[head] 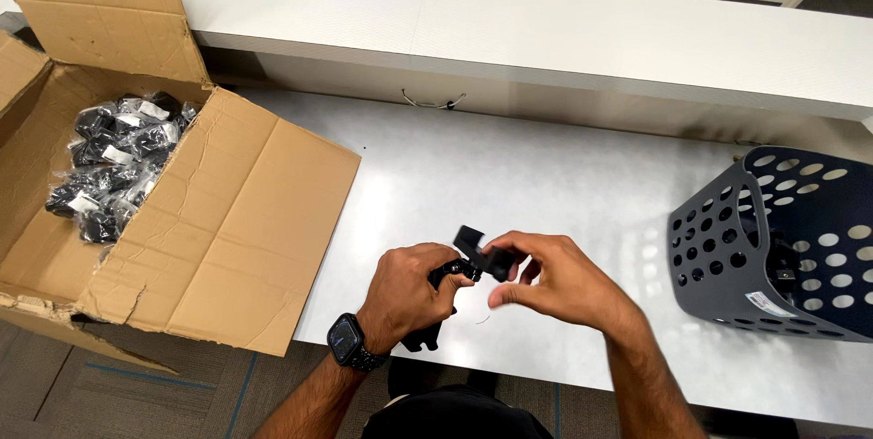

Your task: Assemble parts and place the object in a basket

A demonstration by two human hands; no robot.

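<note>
Fingertips (498, 248) of your right hand (546, 280) pinch the black plastic part (482, 252) at lower centre while your left hand (409, 293) clenches its lower bracket (light, rigid, likely slippery; hold the flat edges).

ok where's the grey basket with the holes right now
In the head view, the grey basket lies tipped on its side at the table's right edge, just right of the right hand.

White table (509, 175): carton (209, 239), basket (727, 248).
</note>
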